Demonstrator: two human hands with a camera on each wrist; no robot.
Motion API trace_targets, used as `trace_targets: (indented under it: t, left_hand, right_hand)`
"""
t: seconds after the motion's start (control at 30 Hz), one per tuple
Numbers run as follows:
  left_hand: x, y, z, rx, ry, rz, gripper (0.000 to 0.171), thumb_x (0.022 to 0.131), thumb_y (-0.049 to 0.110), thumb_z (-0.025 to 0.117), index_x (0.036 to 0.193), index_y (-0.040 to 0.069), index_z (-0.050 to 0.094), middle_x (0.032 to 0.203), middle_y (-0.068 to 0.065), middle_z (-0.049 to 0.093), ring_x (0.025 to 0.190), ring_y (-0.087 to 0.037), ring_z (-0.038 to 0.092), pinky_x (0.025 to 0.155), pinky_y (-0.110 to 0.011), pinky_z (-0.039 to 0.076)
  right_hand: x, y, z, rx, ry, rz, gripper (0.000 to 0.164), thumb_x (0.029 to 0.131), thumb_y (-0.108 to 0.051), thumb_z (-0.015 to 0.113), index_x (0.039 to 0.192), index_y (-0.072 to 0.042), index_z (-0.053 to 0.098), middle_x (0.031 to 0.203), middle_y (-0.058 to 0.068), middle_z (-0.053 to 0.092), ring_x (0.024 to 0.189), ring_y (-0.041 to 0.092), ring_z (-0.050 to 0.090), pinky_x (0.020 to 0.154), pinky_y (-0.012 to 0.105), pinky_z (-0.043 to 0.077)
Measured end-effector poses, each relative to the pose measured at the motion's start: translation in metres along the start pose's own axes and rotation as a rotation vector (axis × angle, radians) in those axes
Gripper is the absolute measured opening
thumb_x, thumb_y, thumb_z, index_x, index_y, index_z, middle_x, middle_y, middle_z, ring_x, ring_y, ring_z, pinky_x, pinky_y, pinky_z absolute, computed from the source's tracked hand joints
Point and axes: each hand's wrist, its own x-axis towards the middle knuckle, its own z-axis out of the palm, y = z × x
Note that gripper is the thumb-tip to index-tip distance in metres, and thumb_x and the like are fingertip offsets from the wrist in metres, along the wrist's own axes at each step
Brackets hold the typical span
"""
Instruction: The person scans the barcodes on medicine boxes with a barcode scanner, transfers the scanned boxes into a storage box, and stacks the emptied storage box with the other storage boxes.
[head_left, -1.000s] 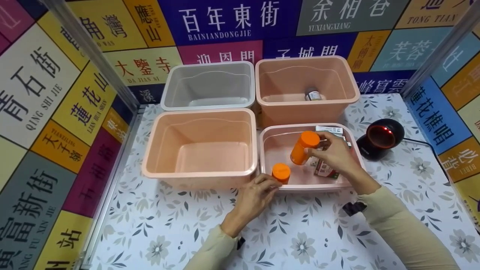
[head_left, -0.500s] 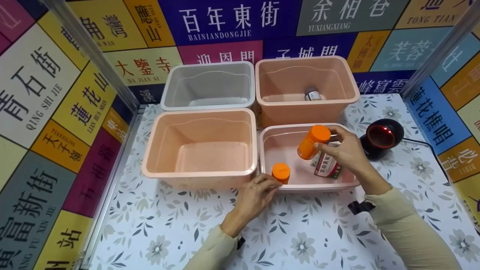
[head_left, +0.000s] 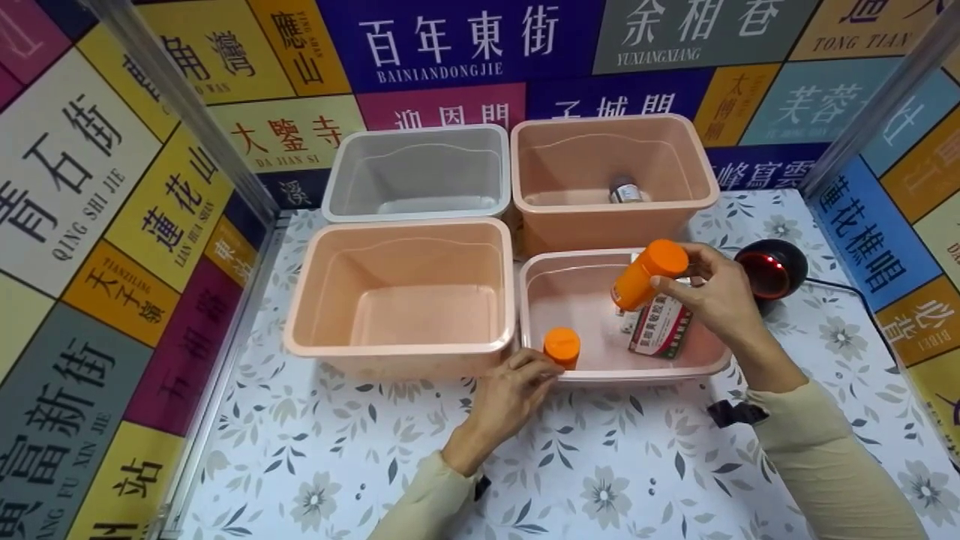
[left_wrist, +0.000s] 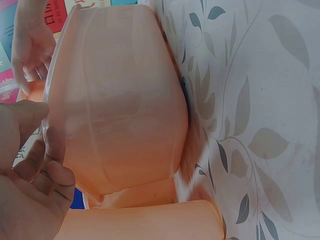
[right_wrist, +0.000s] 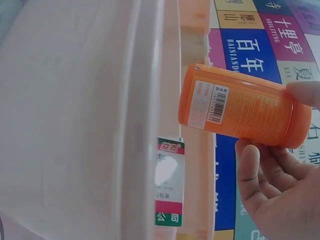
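My right hand (head_left: 716, 296) holds an orange pill bottle (head_left: 636, 289) between thumb and fingers, above the shallow pink tub (head_left: 622, 374). The bottle leans, its cap towards the palm. In the right wrist view, its printed side shows a barcode label (right_wrist: 218, 105). My left hand (head_left: 510, 394) pinches the tub's front rim near the left corner, with thumb and fingers on either side of the wall in the left wrist view. Just beyond those fingers stands a second orange-capped bottle (head_left: 562, 346) inside the tub. A medicine box (head_left: 660, 328) lies in the tub's right half, partly hidden by the right hand.
A black scanner (head_left: 772, 270) with a red glow and a cable stands right of the tub. A deep peach bin (head_left: 401, 349) sits left, a grey bin (head_left: 416, 218) behind it. Another peach bin (head_left: 611, 229) at the back right holds a small dark-capped bottle (head_left: 625, 190).
My right hand has carried the orange bottle right and away from me, towards the scanner, tilting it more. More of the medicine box shows. My left hand has stayed at the rim.
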Motion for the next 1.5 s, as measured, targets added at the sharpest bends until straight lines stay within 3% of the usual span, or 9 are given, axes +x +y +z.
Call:
trace_targets:
  t: [0.2, 0.4, 0.63, 0.8, 1.0, 1.13, 1.33, 1.5]
  left_hand:
    - [-0.001, 0.001, 0.000, 0.022, 0.000, 0.004, 0.011, 0.092, 0.021, 0.072, 0.102, 0.021, 0.076, 0.102, 0.008, 0.070, 0.088, -0.005, 0.070, 0.071, -0.010, 0.053]
    - [0.000, 0.001, -0.001, 0.035, -0.011, -0.014, 0.012, 0.092, 0.022, 0.072, 0.103, 0.023, 0.076, 0.103, 0.009, 0.070, 0.088, -0.005, 0.069, 0.069, -0.012, 0.053]
    - [0.000, 0.002, -0.002, 0.035, -0.011, -0.015, 0.013, 0.092, 0.022, 0.073, 0.104, 0.023, 0.076, 0.103, 0.008, 0.070, 0.088, -0.006, 0.070, 0.070, -0.011, 0.053]
    - [0.000, 0.001, -0.002, 0.045, -0.016, -0.010, 0.013, 0.092, 0.022, 0.072, 0.104, 0.023, 0.076, 0.103, 0.008, 0.070, 0.088, -0.006, 0.070, 0.069, -0.011, 0.053]
    - [0.001, 0.001, -0.002, 0.038, -0.023, -0.011, 0.012, 0.093, 0.022, 0.071, 0.104, 0.023, 0.076, 0.104, 0.008, 0.070, 0.091, -0.006, 0.069, 0.072, -0.012, 0.053]
    - [0.000, 0.001, -0.002, -0.008, -0.040, -0.019, 0.012, 0.094, 0.019, 0.070, 0.104, 0.021, 0.076, 0.104, 0.006, 0.070, 0.090, -0.007, 0.069, 0.073, -0.010, 0.053]
    - [-0.001, 0.000, -0.001, -0.043, -0.040, -0.028, 0.012, 0.093, 0.016, 0.070, 0.104, 0.019, 0.076, 0.104, 0.005, 0.070, 0.089, -0.008, 0.069, 0.075, -0.010, 0.053]
    - [-0.001, 0.000, -0.001, -0.033, -0.026, -0.016, 0.012, 0.093, 0.017, 0.071, 0.103, 0.019, 0.076, 0.103, 0.006, 0.070, 0.091, -0.007, 0.070, 0.075, -0.010, 0.054]
  right_hand:
    - [-0.001, 0.000, -0.008, 0.015, 0.038, -0.013, 0.059, 0.086, -0.034, 0.078, 0.135, -0.007, 0.057, 0.109, -0.014, 0.062, 0.095, 0.003, 0.056, 0.078, 0.017, 0.045]
    - [0.000, -0.001, -0.016, 0.044, 0.076, -0.036, 0.059, 0.086, -0.033, 0.079, 0.135, -0.007, 0.057, 0.109, -0.020, 0.060, 0.098, 0.000, 0.056, 0.079, 0.016, 0.044]
    - [0.001, 0.002, -0.025, 0.083, 0.113, -0.057, 0.059, 0.087, -0.030, 0.079, 0.136, -0.007, 0.056, 0.107, -0.025, 0.061, 0.095, -0.002, 0.057, 0.071, 0.013, 0.045]
    - [0.002, 0.005, -0.032, 0.146, 0.147, -0.084, 0.050, 0.087, -0.021, 0.078, 0.132, -0.010, 0.060, 0.105, -0.024, 0.065, 0.088, 0.001, 0.060, 0.067, 0.014, 0.044]
    - [0.005, 0.010, -0.040, 0.216, 0.192, -0.078, 0.043, 0.087, -0.015, 0.078, 0.127, -0.014, 0.063, 0.105, -0.022, 0.067, 0.089, 0.001, 0.063, 0.075, 0.009, 0.050]
    - [0.006, 0.015, -0.045, 0.325, 0.194, -0.069, 0.041, 0.086, -0.009, 0.077, 0.124, -0.014, 0.064, 0.105, -0.017, 0.068, 0.088, 0.003, 0.063, 0.074, 0.008, 0.052]
    - [0.008, 0.023, -0.052, 0.446, 0.162, -0.005, 0.042, 0.085, -0.009, 0.079, 0.123, -0.016, 0.063, 0.107, -0.012, 0.068, 0.081, 0.008, 0.057, 0.062, 0.012, 0.050]
    - [0.011, 0.027, -0.059, 0.468, 0.146, 0.056, 0.045, 0.085, -0.012, 0.079, 0.125, -0.019, 0.060, 0.109, -0.012, 0.064, 0.082, 0.008, 0.059, 0.062, 0.012, 0.053]
